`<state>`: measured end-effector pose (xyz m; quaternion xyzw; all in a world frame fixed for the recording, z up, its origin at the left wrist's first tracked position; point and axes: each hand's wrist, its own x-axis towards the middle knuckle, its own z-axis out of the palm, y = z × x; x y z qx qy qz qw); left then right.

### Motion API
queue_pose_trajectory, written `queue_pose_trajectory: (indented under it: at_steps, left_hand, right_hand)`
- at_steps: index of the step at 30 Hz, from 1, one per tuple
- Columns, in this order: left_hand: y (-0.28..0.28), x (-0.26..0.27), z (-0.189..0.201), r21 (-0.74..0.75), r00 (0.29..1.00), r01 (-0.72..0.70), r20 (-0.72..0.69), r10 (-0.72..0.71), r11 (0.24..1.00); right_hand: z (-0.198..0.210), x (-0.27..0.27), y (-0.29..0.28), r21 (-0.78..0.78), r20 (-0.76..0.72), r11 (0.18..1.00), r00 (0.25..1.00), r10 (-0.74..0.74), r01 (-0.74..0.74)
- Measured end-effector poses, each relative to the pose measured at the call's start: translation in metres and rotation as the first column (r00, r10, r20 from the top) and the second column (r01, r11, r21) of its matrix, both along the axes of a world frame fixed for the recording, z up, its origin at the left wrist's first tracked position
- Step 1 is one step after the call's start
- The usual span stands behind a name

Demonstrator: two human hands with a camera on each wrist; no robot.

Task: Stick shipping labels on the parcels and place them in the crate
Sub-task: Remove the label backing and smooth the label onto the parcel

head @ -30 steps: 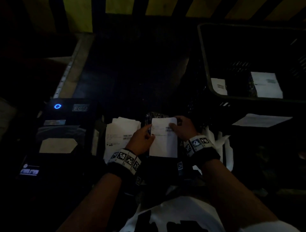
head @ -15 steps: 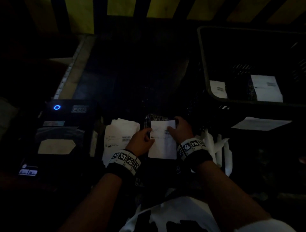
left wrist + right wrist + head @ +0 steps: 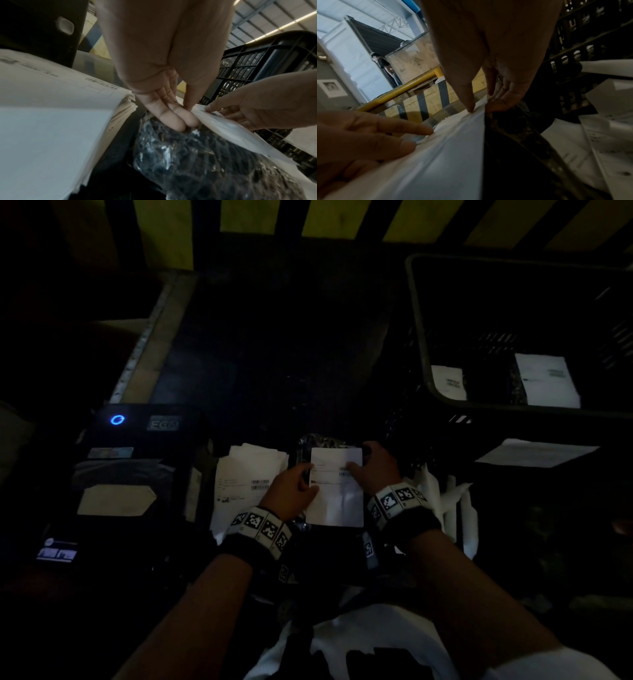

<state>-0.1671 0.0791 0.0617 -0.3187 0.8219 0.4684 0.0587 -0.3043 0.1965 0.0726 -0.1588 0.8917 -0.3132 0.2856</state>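
Parcel (image 3: pixel 310 441) in crinkly dark plastic sits low in the centre of the head view, with a white shipping label (image 3: pixel 337 491) lying over it. The left hand (image 3: pixel 291 489) pinches the label's left edge and the right hand (image 3: pixel 371 470) holds its right side. A stack of labels (image 3: pixel 245 477) lies just left of them, and a black printer (image 3: pixel 120 460) with a blue light fills the lower left. At the upper right stands the black crate (image 3: pixel 431 385), with labelled parcels inside.

From the left wrist, the left hand (image 3: pixel 164 67) has its thumb pressed down on the label (image 3: pixel 231 129) and two fingertips (image 3: pixel 178 121) tucked beneath it against the parcel (image 3: pixel 197 155). The right hand (image 3: pixel 257 108) grips the label's far edge, and the crate (image 3: pixel 257 65) rises at the upper right.

From the right wrist, the right hand (image 3: pixel 488 60) clamps the label (image 3: pixel 445 155) between thumb on top and fingers under its edge. The left hand (image 3: pixel 359 142) sits at the lower left, fingers touching the label.
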Motion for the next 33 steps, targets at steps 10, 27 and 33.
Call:
queue_pose_trajectory:
  at_steps: [10, 27, 33]
  left_hand:
    - [0.004, 0.008, 0.014, -0.058, 0.997, 0.069, -0.026, -0.070, 0.996]
    - [0.018, 0.020, -0.003, -0.169, 0.987, 0.159, 0.030, -0.156, 0.973]
    - [0.023, 0.034, -0.001, -0.062, 0.990, 0.142, 0.004, -0.142, 0.988]
  right_hand:
    - [0.010, 0.014, 0.001, 0.250, -0.187, 0.965, 0.973, 0.134, -0.085]
    - [-0.024, 0.041, 0.040, 0.164, -0.303, 0.957, 0.911, 0.280, -0.240]
    - [-0.025, 0.073, 0.051, 0.071, -0.227, 0.970, 0.943, 0.244, -0.234]
